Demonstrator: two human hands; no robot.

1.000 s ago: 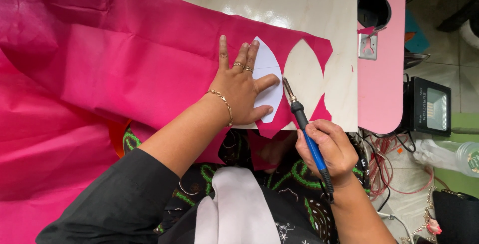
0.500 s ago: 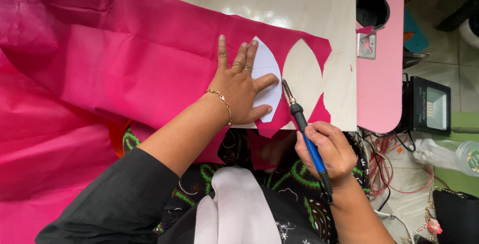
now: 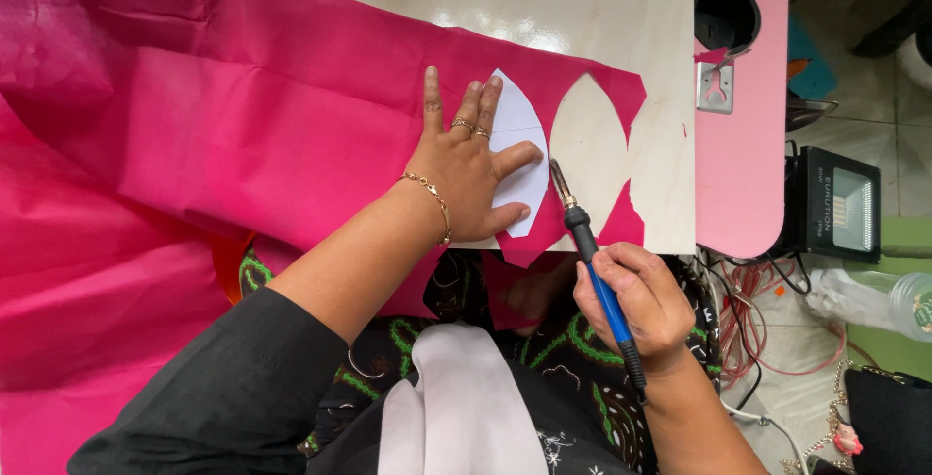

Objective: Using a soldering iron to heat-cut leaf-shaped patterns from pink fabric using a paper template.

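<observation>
1. Head view, looking straight down: the left hand (image 3: 466, 179) lies flat with its fingers spread, pressing a white paper template (image 3: 519, 160) onto the pink fabric (image 3: 243, 135), which covers the pale desk (image 3: 582, 0) from about nine o'clock to the middle.
2. The right hand (image 3: 636, 305) is closed around the blue grip of a hot cutting tool (image 3: 582, 232), its metal tip touching the fabric just beside the template's edge at three o'clock from the left hand.
3. At three o'clock from the tip, a leaf-shaped hole (image 3: 587, 160) in the fabric shows bare desk.
4. I judge the fabric light, thin and limp, apt to slide and wrinkle, so it is best held by pressing flat near the cut line; the template looks stiffer but easily nudged.
5. The tool should be taken by the blue grip only.
6. Much of the template hides under the palm, the tool's cord is lost behind the wrist, and the fabric runs off the frame at nine o'clock.
</observation>
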